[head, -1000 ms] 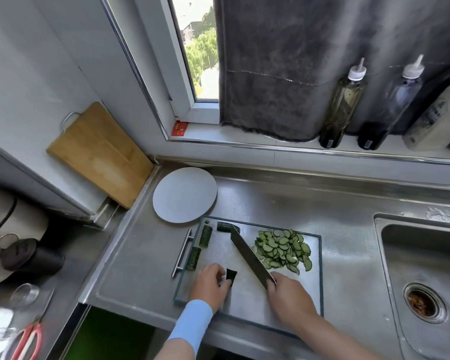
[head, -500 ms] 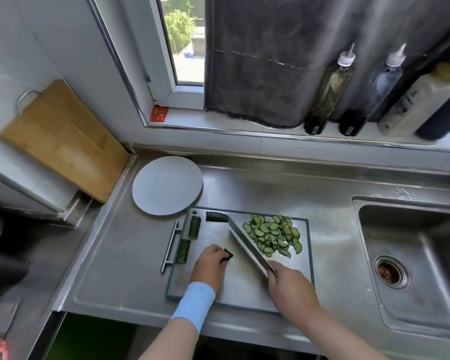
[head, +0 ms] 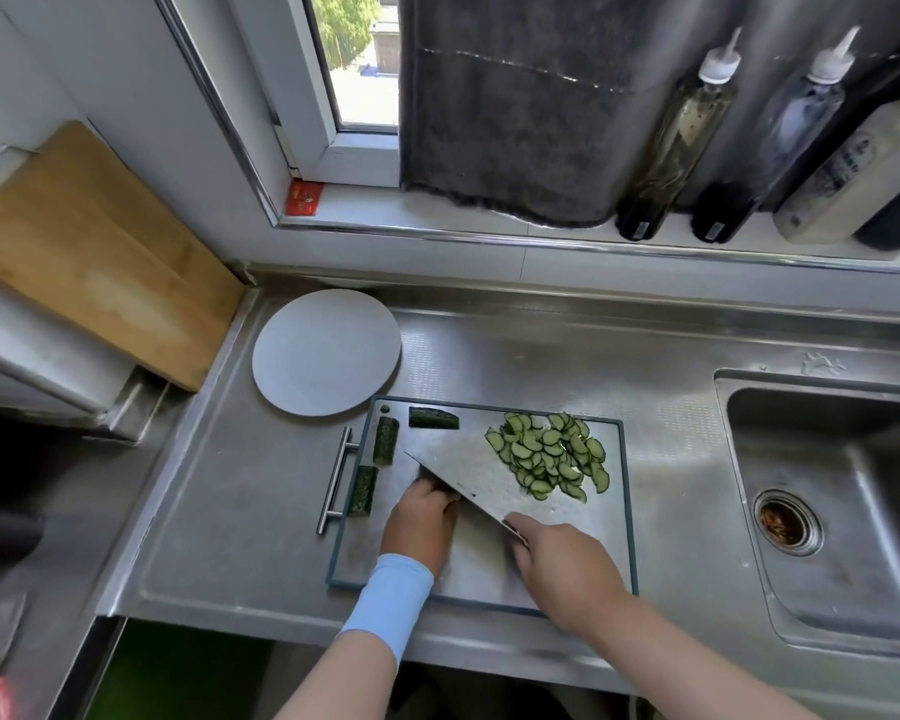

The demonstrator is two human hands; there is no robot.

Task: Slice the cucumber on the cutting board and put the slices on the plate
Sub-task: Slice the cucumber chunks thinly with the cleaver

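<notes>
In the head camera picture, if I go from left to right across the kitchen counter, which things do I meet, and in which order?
wooden board → plate → pile of cucumber slices → sink

**Person's arms, seen from above.** Left hand (head: 421, 522): bare. Left wrist: light-blue band (head: 391, 600), a close-fitting tube of smooth cloth in one even shade, plain-surfaced. It covers the wrist and the nearest part of the forearm; its forward edge meets the base of the hand, its rear edge runs straight across the forearm, and it widens slightly toward the rear. Left forearm (head: 344, 678): bare behind the band. Right hand (head: 562, 569): bare, knuckles and back of hand showing. Right forearm (head: 687, 672): bare from wrist to picture edge
</notes>
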